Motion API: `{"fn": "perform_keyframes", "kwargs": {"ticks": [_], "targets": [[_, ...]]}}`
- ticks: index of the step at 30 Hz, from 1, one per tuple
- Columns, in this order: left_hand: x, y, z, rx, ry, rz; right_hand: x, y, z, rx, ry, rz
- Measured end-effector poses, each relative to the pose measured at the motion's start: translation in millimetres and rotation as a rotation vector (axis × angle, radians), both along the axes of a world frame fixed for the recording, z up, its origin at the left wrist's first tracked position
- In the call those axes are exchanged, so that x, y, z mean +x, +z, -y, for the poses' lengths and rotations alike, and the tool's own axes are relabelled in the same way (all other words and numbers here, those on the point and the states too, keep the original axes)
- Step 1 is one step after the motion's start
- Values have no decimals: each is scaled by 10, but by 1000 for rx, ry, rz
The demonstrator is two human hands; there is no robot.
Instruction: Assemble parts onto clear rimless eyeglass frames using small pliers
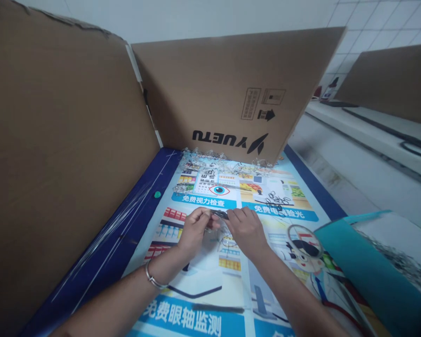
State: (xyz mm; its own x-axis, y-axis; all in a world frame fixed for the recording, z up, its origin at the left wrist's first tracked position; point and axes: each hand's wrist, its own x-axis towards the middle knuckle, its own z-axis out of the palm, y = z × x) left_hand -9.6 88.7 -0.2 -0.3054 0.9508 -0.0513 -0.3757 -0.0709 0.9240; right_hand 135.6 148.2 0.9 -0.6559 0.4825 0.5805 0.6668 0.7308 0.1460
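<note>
My left hand [195, 229] and my right hand [246, 230] come together over the middle of the printed table sheet. Both have their fingers pinched round a small, dark, slender piece [220, 214] that spans the gap between them. Its exact kind is too small to make out. Thin wire loops [228, 239] show just below it, between the hands. On the left wrist is a silver bangle [153, 276]. Ahead and to the right, several dark wire loops [277, 200] lie on the sheet.
Cardboard panels [210, 89] wall off the left and back. Clear, glinting pieces [210, 161] lie along the back panel's foot. Long thin strands [108, 234] run down the left edge, near a green cap [157, 194]. A teal box [375, 257] with dark wiry bits stands at right.
</note>
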Motion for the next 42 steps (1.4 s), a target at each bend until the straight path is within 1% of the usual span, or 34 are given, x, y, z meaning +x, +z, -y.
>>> {"fn": "perform_keyframes", "kwargs": {"ticks": [10, 16, 20, 22, 28, 34, 42], "targets": [[-5, -7, -4, 1, 5, -38, -1, 22, 2, -53, 6, -9], [-34, 3, -9, 29, -24, -132, -5, -22, -15, -144, 57, -134], [-54, -12, -18, 26, -29, -187, -8, -16, -26, -193, 81, -186], [-57, -17, -20, 30, -33, -201, -2, -1, -31, -189, 80, -175], [-52, 17, -10, 18, -24, -228, 33, 10, -41, -106, 60, -110], [-51, 39, 13, 29, -32, -269, 29, -14, -47, -88, 64, -107], [-46, 63, 15, 0, -45, -202, 47, 20, -48, -55, 66, -53]]}}
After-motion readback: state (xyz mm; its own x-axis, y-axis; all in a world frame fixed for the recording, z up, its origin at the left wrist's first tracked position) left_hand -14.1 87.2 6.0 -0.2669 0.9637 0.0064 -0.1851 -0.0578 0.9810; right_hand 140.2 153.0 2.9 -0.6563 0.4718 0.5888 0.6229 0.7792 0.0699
